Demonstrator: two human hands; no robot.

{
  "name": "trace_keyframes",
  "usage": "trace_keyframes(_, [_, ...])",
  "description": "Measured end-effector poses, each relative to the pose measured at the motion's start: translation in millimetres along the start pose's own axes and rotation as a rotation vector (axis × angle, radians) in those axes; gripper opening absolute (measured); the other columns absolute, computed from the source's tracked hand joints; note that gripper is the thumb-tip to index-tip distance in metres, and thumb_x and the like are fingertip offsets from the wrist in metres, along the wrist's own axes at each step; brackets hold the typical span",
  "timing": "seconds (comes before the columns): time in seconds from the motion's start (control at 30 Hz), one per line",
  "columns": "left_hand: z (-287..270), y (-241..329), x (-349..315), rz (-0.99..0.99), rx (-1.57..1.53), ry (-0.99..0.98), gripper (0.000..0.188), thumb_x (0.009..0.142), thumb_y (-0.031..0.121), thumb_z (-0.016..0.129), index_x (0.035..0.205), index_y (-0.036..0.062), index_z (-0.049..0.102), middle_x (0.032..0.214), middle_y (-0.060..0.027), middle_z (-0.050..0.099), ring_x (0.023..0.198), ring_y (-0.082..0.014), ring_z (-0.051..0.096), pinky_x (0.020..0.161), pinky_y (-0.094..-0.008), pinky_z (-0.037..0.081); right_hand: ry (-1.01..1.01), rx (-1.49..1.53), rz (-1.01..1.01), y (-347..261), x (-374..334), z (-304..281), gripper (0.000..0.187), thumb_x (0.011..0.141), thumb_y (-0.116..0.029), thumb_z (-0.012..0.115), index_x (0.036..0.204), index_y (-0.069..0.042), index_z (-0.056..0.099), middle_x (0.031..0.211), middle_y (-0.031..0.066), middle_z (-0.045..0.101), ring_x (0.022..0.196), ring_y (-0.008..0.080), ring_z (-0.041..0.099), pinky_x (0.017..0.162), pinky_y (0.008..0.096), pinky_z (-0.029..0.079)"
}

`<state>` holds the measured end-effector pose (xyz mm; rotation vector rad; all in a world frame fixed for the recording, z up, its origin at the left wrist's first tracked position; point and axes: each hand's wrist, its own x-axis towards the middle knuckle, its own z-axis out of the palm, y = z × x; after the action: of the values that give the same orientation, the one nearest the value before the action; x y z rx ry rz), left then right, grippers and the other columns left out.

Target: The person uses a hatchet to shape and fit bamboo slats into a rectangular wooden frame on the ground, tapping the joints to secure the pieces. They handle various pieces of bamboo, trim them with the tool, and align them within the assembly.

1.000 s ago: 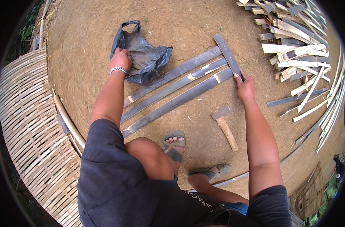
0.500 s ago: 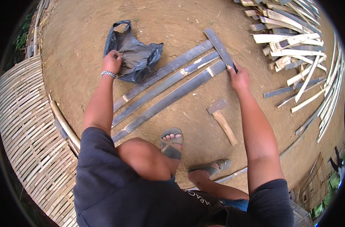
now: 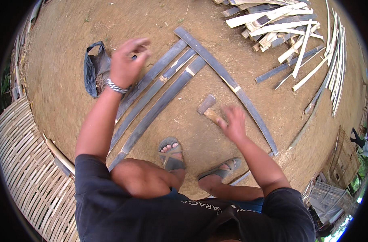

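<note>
My left hand [image 3: 129, 60], with a braided bracelet at the wrist, is raised over the dark bamboo slats [image 3: 153, 86]. Its fingers are curled and blurred; what they hold, if anything, I cannot make out. Behind it, a black plastic bag [image 3: 90, 74] lies partly hidden by the hand and forearm. Over the handle of a small axe [image 3: 208, 105] hovers my right hand [image 3: 234, 123], open, fingers spread and smeared by motion. Three slats lie side by side, and one long slat [image 3: 228, 78] crosses at their far ends.
A heap of split bamboo pieces [image 3: 272, 24] lies at the far right, with thin pale strips [image 3: 337, 60] beside it. A woven bamboo panel [image 3: 31, 169] fills the left side. My sandalled feet [image 3: 172, 155] stand near the slats. A small bamboo structure [image 3: 343, 157] shows at lower right.
My left hand has come out of the black bag and up to the right. My right hand has let go of the crossing slat and moved down toward the axe.
</note>
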<state>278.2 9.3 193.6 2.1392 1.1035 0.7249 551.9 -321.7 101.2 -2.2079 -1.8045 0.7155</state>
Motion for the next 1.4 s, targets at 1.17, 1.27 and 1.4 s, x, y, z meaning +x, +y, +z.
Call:
trace_keyframes(1.17, [246,-6,-11,-0.186,0.101,0.178,0.013,0.085,0.026,0.079,0.09,0.0138,0.08,0.098,-0.0024,0.071,0.102,-0.0225,0.063,0.095,-0.0396,0.038,-0.352,0.602,0.483,-22,-35,14,0.053,0.087,-0.017,0.068,0.131,-0.003,0.043,0.111,0.0281,0.065,0.106,0.0442,0.066,0.093,0.0488,0.052])
trace_keyframes(1.27, [245,1,-10,-0.175,0.119,0.179,0.009,0.085,0.025,0.079,0.088,0.0174,0.081,0.096,0.0015,0.071,0.1,-0.0187,0.062,0.096,-0.038,0.038,-0.163,0.755,0.38,-17,-36,18,0.049,0.091,-0.014,0.065,0.134,-0.003,0.043,0.109,0.0246,0.066,0.104,0.039,0.067,0.09,0.0475,0.053])
trace_keyframes(1.4, [245,-1,-11,-0.189,0.116,0.176,0.009,0.085,0.025,0.079,0.089,0.0173,0.081,0.095,0.0011,0.071,0.099,-0.0195,0.062,0.095,-0.0387,0.037,0.064,1.106,0.381,-43,-16,-1,0.046,0.098,-0.011,0.063,0.137,-0.003,0.041,0.102,0.015,0.065,0.094,0.0247,0.066,0.078,0.038,0.055])
